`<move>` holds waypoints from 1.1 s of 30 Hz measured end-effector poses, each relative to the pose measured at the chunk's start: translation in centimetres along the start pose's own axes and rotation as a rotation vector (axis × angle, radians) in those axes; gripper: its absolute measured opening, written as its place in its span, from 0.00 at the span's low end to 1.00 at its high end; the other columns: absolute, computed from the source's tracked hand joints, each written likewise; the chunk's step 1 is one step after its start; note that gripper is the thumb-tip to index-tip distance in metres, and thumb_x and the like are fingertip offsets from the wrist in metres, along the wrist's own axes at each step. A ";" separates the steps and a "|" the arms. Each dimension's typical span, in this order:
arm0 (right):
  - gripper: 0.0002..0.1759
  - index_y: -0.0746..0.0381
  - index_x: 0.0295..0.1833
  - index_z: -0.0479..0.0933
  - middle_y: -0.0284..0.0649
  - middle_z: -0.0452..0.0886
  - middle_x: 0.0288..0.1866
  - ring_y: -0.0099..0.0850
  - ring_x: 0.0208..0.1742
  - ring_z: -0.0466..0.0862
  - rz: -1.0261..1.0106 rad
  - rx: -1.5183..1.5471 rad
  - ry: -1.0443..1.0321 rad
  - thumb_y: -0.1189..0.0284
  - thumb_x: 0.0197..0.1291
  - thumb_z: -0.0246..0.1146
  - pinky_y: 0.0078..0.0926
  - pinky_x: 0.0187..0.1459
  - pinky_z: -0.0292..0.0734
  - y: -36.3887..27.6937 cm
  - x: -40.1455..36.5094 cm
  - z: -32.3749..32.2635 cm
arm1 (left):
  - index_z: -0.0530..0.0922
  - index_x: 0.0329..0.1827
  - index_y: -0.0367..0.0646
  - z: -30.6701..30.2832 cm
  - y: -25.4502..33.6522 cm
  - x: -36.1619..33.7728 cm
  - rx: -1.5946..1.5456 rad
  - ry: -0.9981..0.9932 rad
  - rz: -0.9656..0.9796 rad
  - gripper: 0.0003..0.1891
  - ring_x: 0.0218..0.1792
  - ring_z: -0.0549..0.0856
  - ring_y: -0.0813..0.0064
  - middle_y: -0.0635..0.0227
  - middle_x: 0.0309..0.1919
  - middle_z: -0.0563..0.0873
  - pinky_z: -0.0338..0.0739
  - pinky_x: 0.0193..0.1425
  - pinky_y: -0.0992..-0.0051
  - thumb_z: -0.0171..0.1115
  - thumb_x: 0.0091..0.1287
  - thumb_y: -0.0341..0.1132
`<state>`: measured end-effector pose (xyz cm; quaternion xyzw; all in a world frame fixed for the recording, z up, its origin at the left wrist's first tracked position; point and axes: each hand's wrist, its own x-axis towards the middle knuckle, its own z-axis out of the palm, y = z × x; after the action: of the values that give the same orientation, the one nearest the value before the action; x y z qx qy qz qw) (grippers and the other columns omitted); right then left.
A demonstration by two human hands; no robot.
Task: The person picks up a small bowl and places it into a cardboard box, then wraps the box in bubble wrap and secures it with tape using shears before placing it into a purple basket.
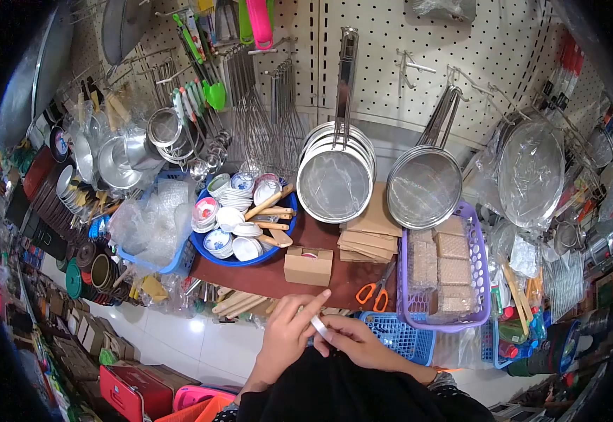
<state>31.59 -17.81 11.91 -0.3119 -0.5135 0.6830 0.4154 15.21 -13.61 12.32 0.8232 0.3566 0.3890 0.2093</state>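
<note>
Close to my body, a narrow white band [319, 326], perhaps the edge of a tape roll, shows between my two hands. My left hand [287, 334] is closed against it, with the index finger stretched up and away. From the other side, the bent fingers of my right hand [357, 342] pinch it; some fingertips are hidden. Just beyond my hands, a small brown cardboard box [308, 267] stands on the table with its top open and something red and white inside. To the right lie scissors with orange handles [373, 296].
On the dark red table [250, 276] stand a blue basin [235, 261] of small bowls and wooden-handled tools, flat cardboard pieces [368, 239], and a purple basket [486, 281] of wrapped packs. Large strainers [334, 184] hang behind. A blue basket [408, 337] sits below the table edge.
</note>
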 end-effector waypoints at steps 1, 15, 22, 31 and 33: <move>0.09 0.65 0.50 0.71 0.33 0.72 0.32 0.17 0.31 0.69 0.011 0.003 0.012 0.73 0.74 0.47 0.19 0.34 0.64 -0.1 0.2 0.1 | 0.76 0.63 0.42 -0.1 -0.1 0.1 0.018 0.003 0.024 0.27 0.43 0.79 0.58 0.61 0.40 0.81 0.75 0.49 0.65 0.59 0.57 0.20; 0.11 0.64 0.42 0.70 0.30 0.66 0.28 0.17 0.26 0.62 -0.057 0.143 0.053 0.70 0.74 0.45 0.15 0.29 0.58 -0.2 1.8 -0.1 | 0.81 0.52 0.33 0.0 -2.3 0.5 -0.188 0.223 -0.124 0.16 0.43 0.86 0.60 0.56 0.43 0.84 0.79 0.48 0.71 0.58 0.61 0.16; 0.12 0.65 0.41 0.70 0.30 0.66 0.27 0.17 0.25 0.63 -0.079 0.120 0.061 0.70 0.75 0.45 0.15 0.28 0.58 -0.7 2.4 0.4 | 0.82 0.50 0.34 -1.0 -2.7 0.1 -0.029 0.251 0.000 0.17 0.41 0.84 0.61 0.57 0.42 0.84 0.79 0.45 0.71 0.61 0.57 0.16; 0.11 0.67 0.43 0.71 0.31 0.67 0.29 0.18 0.27 0.64 -0.084 0.164 -0.059 0.71 0.75 0.47 0.15 0.29 0.60 -0.5 3.7 1.3 | 0.84 0.48 0.37 -2.1 -3.1 0.3 -0.023 0.276 0.123 0.21 0.44 0.83 0.58 0.60 0.43 0.84 0.80 0.48 0.65 0.61 0.49 0.16; 0.12 0.68 0.42 0.72 0.34 0.70 0.29 0.19 0.26 0.65 -0.053 0.146 -0.007 0.71 0.73 0.48 0.16 0.30 0.61 -0.5 3.9 1.7 | 0.84 0.48 0.38 -2.4 -3.1 0.2 0.004 0.272 0.161 0.22 0.45 0.83 0.58 0.61 0.44 0.84 0.80 0.49 0.65 0.62 0.48 0.16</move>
<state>28.43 -15.05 12.85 -0.2645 -0.4718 0.7087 0.4530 12.03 -11.29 11.97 0.7892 0.3150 0.5120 0.1256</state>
